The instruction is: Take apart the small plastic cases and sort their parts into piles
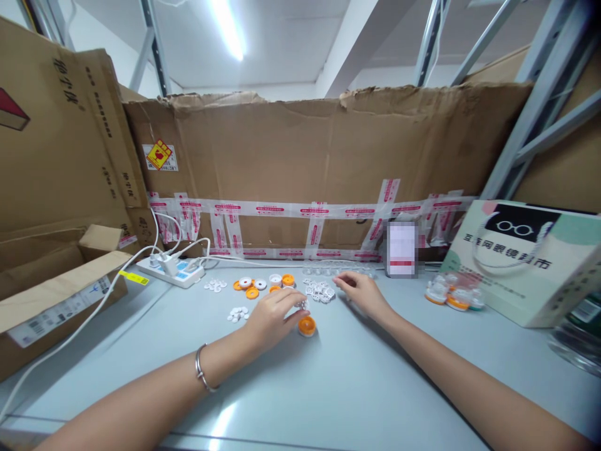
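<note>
My left hand [270, 321] is closed in a pinch on a small white openwork plastic piece [302, 305]. Just below its fingertips a round orange cup with a white base [307, 326] stands on the table. To the right, my right hand [364, 293] has its fingers curled together beside a pile of white openwork plastic pieces [320, 291]; whatever its fingertips hold is too small to make out. Behind that hand lies a row of clear plastic parts [323, 268]. Left of the pile are several orange and white round parts [252, 292].
Small white discs [238, 314] and more white pieces [215, 285] lie at the left. Farther left are a power strip [171, 269] with cables and an open carton [70, 300]. A phone [402, 249], assembled orange-and-clear parts [454, 292] and a paper bag [521, 282] stand right.
</note>
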The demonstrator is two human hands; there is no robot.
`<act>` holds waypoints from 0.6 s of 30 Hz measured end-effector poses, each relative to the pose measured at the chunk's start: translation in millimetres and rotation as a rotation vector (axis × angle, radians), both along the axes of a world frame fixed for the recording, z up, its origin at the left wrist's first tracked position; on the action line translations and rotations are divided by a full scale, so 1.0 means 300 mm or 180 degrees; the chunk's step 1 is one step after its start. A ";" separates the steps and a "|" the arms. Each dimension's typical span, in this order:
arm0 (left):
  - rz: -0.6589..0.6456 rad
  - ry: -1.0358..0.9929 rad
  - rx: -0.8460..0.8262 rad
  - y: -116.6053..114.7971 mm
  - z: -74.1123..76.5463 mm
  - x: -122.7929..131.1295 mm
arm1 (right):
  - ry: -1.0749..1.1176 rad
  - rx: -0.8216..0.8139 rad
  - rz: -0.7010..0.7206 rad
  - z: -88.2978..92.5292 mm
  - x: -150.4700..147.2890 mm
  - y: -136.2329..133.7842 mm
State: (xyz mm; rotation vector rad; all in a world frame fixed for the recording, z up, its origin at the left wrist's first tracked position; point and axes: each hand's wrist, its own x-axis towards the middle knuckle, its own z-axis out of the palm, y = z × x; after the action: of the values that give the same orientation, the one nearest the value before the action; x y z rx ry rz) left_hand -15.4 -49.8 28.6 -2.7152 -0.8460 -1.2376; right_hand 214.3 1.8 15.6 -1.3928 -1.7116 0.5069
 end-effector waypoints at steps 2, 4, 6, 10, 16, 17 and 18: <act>0.0032 0.0005 -0.0022 0.001 -0.002 0.000 | 0.0276 -0.0062 0.0192 0.028 -0.022 -0.033; 0.0039 0.0032 -0.0017 0.003 -0.005 0.002 | 0.0576 -0.0245 0.0667 0.052 -0.059 -0.076; -0.0016 0.0045 0.0008 0.004 -0.009 0.004 | 0.0777 -0.0499 0.1109 0.063 -0.103 -0.121; -0.0169 0.0002 0.0035 0.005 -0.015 0.010 | 0.1104 -0.0937 0.1524 0.047 -0.170 -0.178; -0.0113 -0.0041 0.0087 0.007 -0.019 0.007 | 0.1177 -0.0881 0.1108 0.067 -0.123 -0.137; -0.0080 -0.0067 0.0109 0.007 -0.018 0.006 | 0.1177 -0.0824 0.0915 0.077 -0.094 -0.116; -0.0052 -0.0084 0.0116 0.006 -0.018 0.005 | 0.1178 -0.0753 0.0709 0.084 -0.059 -0.092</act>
State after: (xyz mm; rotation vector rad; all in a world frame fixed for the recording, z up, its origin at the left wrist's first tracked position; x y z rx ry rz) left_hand -13.8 -48.1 23.3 -2.6887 -0.7972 -1.2817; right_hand 196.6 -25.9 40.8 -1.1800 -1.5420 1.0523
